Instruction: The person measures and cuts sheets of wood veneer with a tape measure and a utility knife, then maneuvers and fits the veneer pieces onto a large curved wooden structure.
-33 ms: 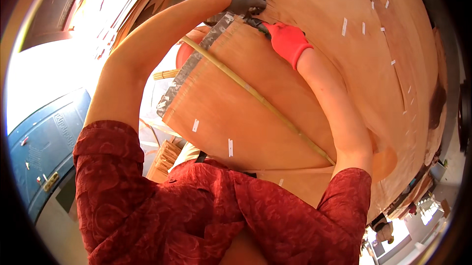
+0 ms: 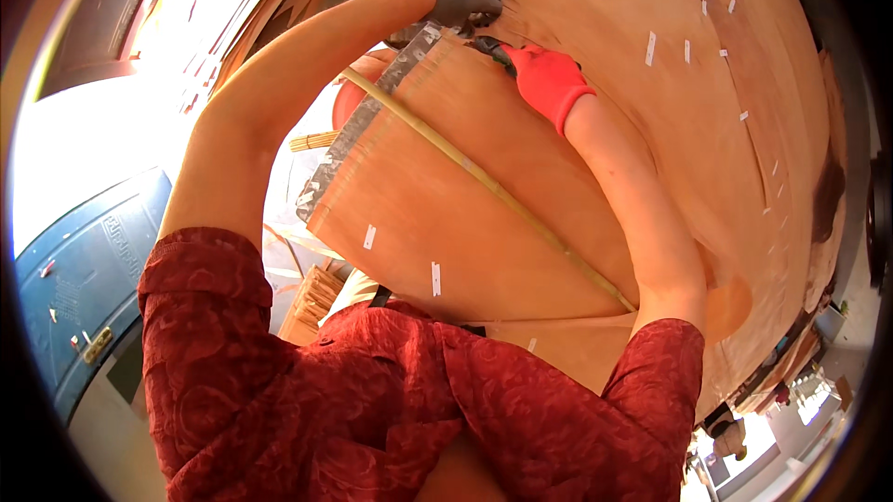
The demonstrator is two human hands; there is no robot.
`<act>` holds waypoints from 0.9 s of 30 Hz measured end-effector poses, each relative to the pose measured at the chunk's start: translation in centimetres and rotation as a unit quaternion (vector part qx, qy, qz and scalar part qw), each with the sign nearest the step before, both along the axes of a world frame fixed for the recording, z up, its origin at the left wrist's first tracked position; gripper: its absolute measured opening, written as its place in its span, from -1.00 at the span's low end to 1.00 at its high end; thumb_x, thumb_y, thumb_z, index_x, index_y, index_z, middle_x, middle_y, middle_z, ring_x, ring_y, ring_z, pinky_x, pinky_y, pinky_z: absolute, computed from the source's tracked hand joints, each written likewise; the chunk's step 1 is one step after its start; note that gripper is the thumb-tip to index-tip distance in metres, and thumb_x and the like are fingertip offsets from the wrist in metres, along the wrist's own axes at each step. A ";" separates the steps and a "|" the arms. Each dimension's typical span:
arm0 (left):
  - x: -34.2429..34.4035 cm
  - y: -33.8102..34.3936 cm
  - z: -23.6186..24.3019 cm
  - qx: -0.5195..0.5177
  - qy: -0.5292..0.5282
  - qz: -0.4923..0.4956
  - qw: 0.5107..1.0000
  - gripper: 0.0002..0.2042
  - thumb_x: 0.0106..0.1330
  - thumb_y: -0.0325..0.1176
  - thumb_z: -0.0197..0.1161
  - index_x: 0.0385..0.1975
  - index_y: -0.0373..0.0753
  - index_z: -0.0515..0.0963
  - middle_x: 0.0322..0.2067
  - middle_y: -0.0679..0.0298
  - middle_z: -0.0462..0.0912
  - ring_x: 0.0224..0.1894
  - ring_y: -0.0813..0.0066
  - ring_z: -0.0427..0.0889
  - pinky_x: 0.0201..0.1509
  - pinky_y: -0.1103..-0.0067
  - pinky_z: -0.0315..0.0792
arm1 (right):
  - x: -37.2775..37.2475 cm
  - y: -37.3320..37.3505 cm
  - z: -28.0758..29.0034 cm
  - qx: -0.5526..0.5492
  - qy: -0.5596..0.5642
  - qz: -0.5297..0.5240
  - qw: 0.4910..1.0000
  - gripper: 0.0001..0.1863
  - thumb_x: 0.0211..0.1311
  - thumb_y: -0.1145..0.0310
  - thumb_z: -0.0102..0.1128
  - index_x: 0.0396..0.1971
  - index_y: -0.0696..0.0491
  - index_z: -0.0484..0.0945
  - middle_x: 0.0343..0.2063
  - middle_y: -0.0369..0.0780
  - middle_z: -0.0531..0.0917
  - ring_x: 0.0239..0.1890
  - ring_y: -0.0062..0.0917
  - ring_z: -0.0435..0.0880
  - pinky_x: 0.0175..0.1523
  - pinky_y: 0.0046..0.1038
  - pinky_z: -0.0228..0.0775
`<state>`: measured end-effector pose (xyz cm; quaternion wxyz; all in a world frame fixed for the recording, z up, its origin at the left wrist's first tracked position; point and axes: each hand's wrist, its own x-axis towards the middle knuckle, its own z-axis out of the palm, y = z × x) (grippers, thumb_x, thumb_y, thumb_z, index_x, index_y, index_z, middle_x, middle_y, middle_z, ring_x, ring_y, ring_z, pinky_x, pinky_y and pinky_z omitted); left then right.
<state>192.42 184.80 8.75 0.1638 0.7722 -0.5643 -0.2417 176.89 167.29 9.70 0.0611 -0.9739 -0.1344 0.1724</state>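
— Anything moved since the last look?

— Nothing I can make out: both hands sit where they were, at the top of the frame, so the work's holding at that corner.

— What have you got?

— My left hand (image 2: 460, 0), grey glove, is pinched down on the top edge of the veneer sheet (image 2: 484, 214). My right hand (image 2: 549, 83), red glove, is curled tight round a small dark tool (image 2: 491, 51), its tip at that same edge.

— And the sheet?

— It fills mid-frame: thin, warm brown, fine straight grain, with a rough grey strip (image 2: 372, 120) along its left edge. White tape bits (image 2: 434, 279) dot it. A pale stick (image 2: 484, 181) runs diagonally across, and wider veneer (image 2: 744, 176) spreads beneath on the right
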 end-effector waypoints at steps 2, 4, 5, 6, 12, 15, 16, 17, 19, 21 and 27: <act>0.0 -0.1 0.2 0.026 0.048 0.025 0.998 -0.84 0.10 -0.62 0.21 -0.41 -0.23 0.41 -0.20 0.23 0.36 -0.17 0.25 0.43 -0.17 0.37 0.40 | -1.1 -0.7 0.9 -0.018 0.033 -0.016 0.999 -0.54 0.29 0.48 -0.15 0.17 -0.13 0.41 -0.17 -0.14 0.62 -0.17 -0.21 0.64 -0.13 -0.19 0.49; 0.0 0.1 0.0 0.015 0.034 0.019 0.999 -0.82 0.09 -0.65 0.23 -0.41 -0.24 0.40 -0.17 0.23 0.35 -0.14 0.26 0.42 -0.14 0.39 0.42 | -2.5 -1.6 1.6 -0.024 0.036 -0.027 0.999 -0.55 0.28 0.48 -0.14 0.17 -0.12 0.41 -0.17 -0.14 0.62 -0.18 -0.21 0.64 -0.14 -0.19 0.49; 0.1 0.1 -0.4 -0.003 0.000 -0.003 1.000 -0.82 0.08 -0.66 0.23 -0.42 -0.25 0.40 -0.16 0.23 0.34 -0.12 0.27 0.41 -0.13 0.41 0.43 | -3.4 -2.3 1.4 -0.022 0.024 -0.031 0.999 -0.55 0.28 0.48 -0.14 0.17 -0.12 0.41 -0.18 -0.14 0.62 -0.19 -0.21 0.64 -0.14 -0.19 0.49; 0.2 0.2 -0.8 0.007 0.035 0.019 0.999 -0.81 0.07 -0.66 0.23 -0.42 -0.25 0.40 -0.16 0.23 0.34 -0.11 0.27 0.40 -0.13 0.41 0.43 | -4.4 -3.0 1.1 -0.019 0.013 -0.034 0.999 -0.54 0.28 0.48 -0.13 0.17 -0.12 0.41 -0.18 -0.14 0.62 -0.19 -0.20 0.64 -0.14 -0.19 0.49; 0.4 -0.5 -1.0 0.060 0.104 0.070 0.990 -0.74 -0.03 -0.63 0.33 -0.41 -0.22 0.41 -0.14 0.23 0.36 -0.02 0.24 0.37 -0.05 0.37 0.41 | -11.4 -9.6 1.3 0.016 0.020 -0.087 0.996 -0.55 0.20 0.44 0.03 0.13 -0.10 0.45 -0.16 -0.10 0.60 -0.18 -0.16 0.62 -0.12 -0.19 0.48; 0.4 -0.1 -1.2 0.040 0.110 0.071 0.991 -0.72 -0.06 -0.65 0.33 -0.40 -0.23 0.41 -0.15 0.23 0.38 0.00 0.24 0.38 -0.04 0.39 0.42 | -14.8 -13.0 0.9 -0.025 -0.021 -0.071 0.997 -0.59 0.30 0.47 -0.13 0.11 -0.09 0.48 -0.18 -0.16 0.62 -0.14 -0.24 0.62 -0.10 -0.25 0.48; 0.3 -0.4 -1.0 0.027 0.067 0.044 0.996 -0.72 -0.06 -0.66 0.33 -0.39 -0.23 0.41 -0.15 0.24 0.39 0.00 0.24 0.39 -0.04 0.40 0.42 | -15.1 -13.2 1.0 -0.026 -0.003 -0.085 0.996 -0.58 0.29 0.47 -0.13 0.12 -0.10 0.47 -0.18 -0.15 0.62 -0.15 -0.24 0.62 -0.10 -0.25 0.48; 0.2 -0.7 -0.7 0.046 0.116 0.077 0.989 -0.72 -0.06 -0.67 0.32 -0.39 -0.22 0.42 -0.15 0.25 0.39 0.01 0.24 0.39 -0.03 0.41 0.42 | -15.1 -13.4 1.0 -0.026 0.014 -0.098 0.995 -0.57 0.29 0.48 -0.13 0.13 -0.11 0.47 -0.18 -0.15 0.61 -0.15 -0.24 0.62 -0.10 -0.26 0.48; -0.4 -0.6 0.1 0.054 0.061 0.058 0.995 -0.72 -0.05 -0.68 0.31 -0.38 -0.22 0.42 -0.17 0.27 0.40 0.00 0.24 0.40 -0.01 0.43 0.43 | -15.1 -13.3 1.1 -0.020 0.035 -0.115 0.992 -0.56 0.25 0.47 -0.07 0.13 -0.10 0.46 -0.18 -0.13 0.60 -0.14 -0.22 0.61 -0.09 -0.25 0.48; -0.8 -0.4 1.0 0.067 -0.025 0.022 0.997 -0.73 -0.02 -0.67 0.30 -0.36 -0.21 0.44 -0.14 0.28 0.44 0.00 0.20 0.42 0.01 0.41 0.44 | -15.1 -12.8 1.5 -0.008 0.043 -0.125 0.991 -0.57 0.18 0.45 0.06 0.10 -0.04 0.46 -0.18 -0.11 0.58 -0.14 -0.18 0.59 -0.09 -0.22 0.47; -6.5 -3.1 2.9 -0.093 -0.166 0.136 0.972 -0.72 0.21 -0.43 0.25 -0.08 -0.18 0.47 0.11 0.24 0.44 0.16 0.09 0.39 0.19 0.26 0.36 | -15.1 -12.6 2.1 0.004 0.030 -0.110 0.993 -0.54 0.17 0.49 0.04 0.12 -0.05 0.46 -0.22 -0.12 0.57 -0.17 -0.21 0.59 -0.12 -0.23 0.47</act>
